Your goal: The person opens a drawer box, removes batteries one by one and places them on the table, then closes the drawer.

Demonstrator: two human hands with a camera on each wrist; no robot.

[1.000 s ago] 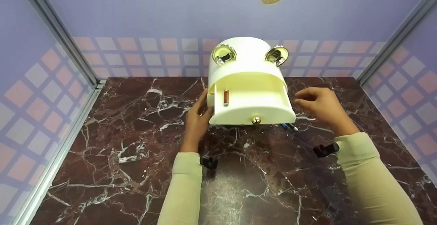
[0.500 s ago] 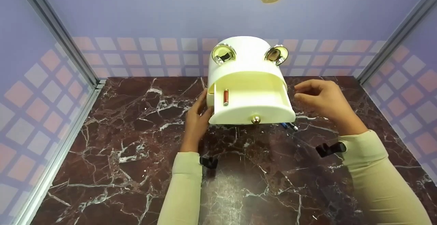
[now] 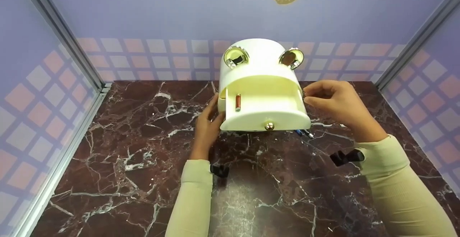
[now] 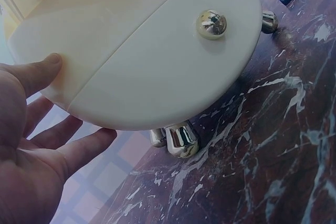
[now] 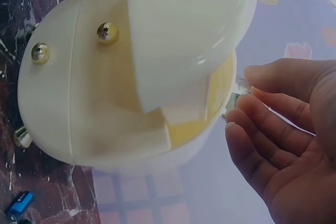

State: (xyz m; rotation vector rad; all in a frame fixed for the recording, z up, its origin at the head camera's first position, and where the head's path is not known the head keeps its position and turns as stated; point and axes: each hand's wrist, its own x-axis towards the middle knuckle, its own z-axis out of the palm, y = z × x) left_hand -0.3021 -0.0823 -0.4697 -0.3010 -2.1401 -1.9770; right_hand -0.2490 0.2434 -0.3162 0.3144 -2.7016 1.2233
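Observation:
A cream desktop drawer box [image 3: 258, 55] with two shiny round ears stands at the back of the table, its top drawer [image 3: 264, 120] pulled out. Inside the drawer, at its left, lies a red battery [image 3: 238, 102]. My left hand [image 3: 208, 125] holds the box's left side; the left wrist view shows the thumb on the front [image 4: 152, 61] and fingers at the edge. Beside the box's right side is my right hand [image 3: 336, 102], fingers bent and thumb near the index finger. In the right wrist view its fingertips overlap a shiny ear [image 5: 231, 106].
A blue battery [image 3: 299, 132] and a darker one [image 3: 308, 133] lie on the marbled table [image 3: 143, 158], right of the box's front. Lower down the box are gold knobs [image 4: 211, 23] and a metal foot [image 4: 182, 139]. A tiled wall [image 3: 158, 59] stands close behind.
My right hand has risen slightly, drawn away to the right, then come back closer to the box's right side. The left hand, box and red battery stay put.

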